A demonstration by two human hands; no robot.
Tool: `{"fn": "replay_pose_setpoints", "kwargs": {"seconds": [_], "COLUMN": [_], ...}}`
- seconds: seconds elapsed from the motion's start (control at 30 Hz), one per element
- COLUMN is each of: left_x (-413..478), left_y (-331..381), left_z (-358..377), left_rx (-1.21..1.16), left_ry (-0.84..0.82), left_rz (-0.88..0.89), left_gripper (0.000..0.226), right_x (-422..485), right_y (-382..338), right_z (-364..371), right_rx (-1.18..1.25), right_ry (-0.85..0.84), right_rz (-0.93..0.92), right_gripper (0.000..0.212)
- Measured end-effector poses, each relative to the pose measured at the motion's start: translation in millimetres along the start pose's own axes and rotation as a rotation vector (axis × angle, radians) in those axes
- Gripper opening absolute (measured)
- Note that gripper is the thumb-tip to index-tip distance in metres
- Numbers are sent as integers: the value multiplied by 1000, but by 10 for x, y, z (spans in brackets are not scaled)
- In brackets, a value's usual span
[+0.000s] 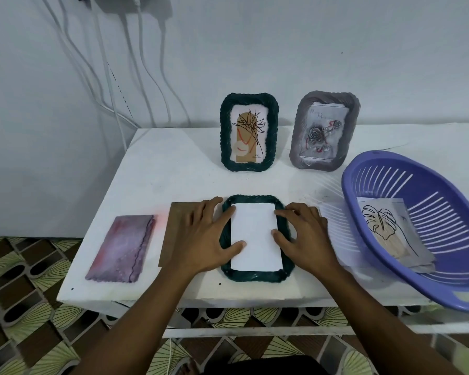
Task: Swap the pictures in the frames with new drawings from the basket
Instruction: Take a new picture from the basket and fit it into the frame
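Note:
A dark green frame (255, 276) lies face down near the table's front edge, with a white sheet (255, 236) resting blank side up in its opening. My left hand (206, 236) presses on the sheet's left edge with spread fingers. My right hand (303, 234) presses its right edge the same way. A brown backing board (178, 223) lies under my left hand, left of the frame. A purple basket (390, 244) on the right holds a leaf drawing (385, 231). A pink-purple picture (125, 247) lies flat at the left.
Two frames stand at the back of the white table (173, 163): a green one (249, 132) with a plant drawing and a grey one (325, 131) with a rose picture. White cables (136, 77) hang down the wall at the left. The basket overhangs the table's front right edge.

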State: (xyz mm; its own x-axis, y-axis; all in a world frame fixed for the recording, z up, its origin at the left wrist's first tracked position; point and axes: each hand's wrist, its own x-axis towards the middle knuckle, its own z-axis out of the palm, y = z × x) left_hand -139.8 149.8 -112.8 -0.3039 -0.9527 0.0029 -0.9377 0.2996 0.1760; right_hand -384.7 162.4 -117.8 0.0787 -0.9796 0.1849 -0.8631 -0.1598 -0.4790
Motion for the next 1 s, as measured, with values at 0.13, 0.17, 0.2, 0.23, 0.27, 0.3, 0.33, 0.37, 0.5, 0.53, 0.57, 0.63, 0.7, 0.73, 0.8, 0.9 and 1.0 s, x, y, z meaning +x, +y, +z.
{"fn": "replay_pose_setpoints", "kwargs": {"seconds": [0.13,0.17,0.2,0.23,0.27,0.3,0.33,0.37,0.5,0.53,0.57,0.63,0.7,0.73,0.8,0.9,1.0], "left_x": [41,50,62,72,85,98,109,119,132,130,129,117,84,63,3,-125,-280], "left_y": [0,1,3,4,4,3,2,0,-1,-3,-2,-6,1,-3,-29,-143,-281], "left_z": [28,28,26,19,9,-2,-15,-26,-42,-44,-45,-50,-85,-103,-125,-116,-80], "left_rx": [5,8,14,18,20,19,12,0,-33,-36,-36,-41,-84,-105,-104,-141,-68], "left_ry": [-24,-33,-41,-46,-50,-54,-60,-67,-74,-74,-76,-71,-25,15,119,235,253], "left_rz": [-23,-28,-31,-34,-34,-33,-31,-30,-30,-29,-26,-18,-17,-18,-24,-109,-244], "left_gripper": [86,86,87,87,88,88,88,88,87,87,87,87,84,82,76,70,78], "right_x": [4,4,3,2,4,4,6,6,3,3,2,7,7,8,9,9,11], "right_y": [1,3,5,7,9,12,14,17,9,8,9,13,16,14,9,3,10], "right_z": [6,7,9,12,15,18,21,23,20,21,21,23,23,21,13,5,-4], "right_rx": [-8,-8,-8,-10,-11,-14,-16,-18,-13,-14,-14,-15,-8,3,31,63,78], "right_ry": [4,5,6,8,9,12,13,15,20,19,19,18,20,23,32,44,57], "right_rz": [5,5,5,5,5,6,5,3,-2,-3,-2,1,4,5,9,13,15], "right_gripper": [49,49,49,49,49,49,49,49,49,49,49,49,50,50,49,48,47]}}
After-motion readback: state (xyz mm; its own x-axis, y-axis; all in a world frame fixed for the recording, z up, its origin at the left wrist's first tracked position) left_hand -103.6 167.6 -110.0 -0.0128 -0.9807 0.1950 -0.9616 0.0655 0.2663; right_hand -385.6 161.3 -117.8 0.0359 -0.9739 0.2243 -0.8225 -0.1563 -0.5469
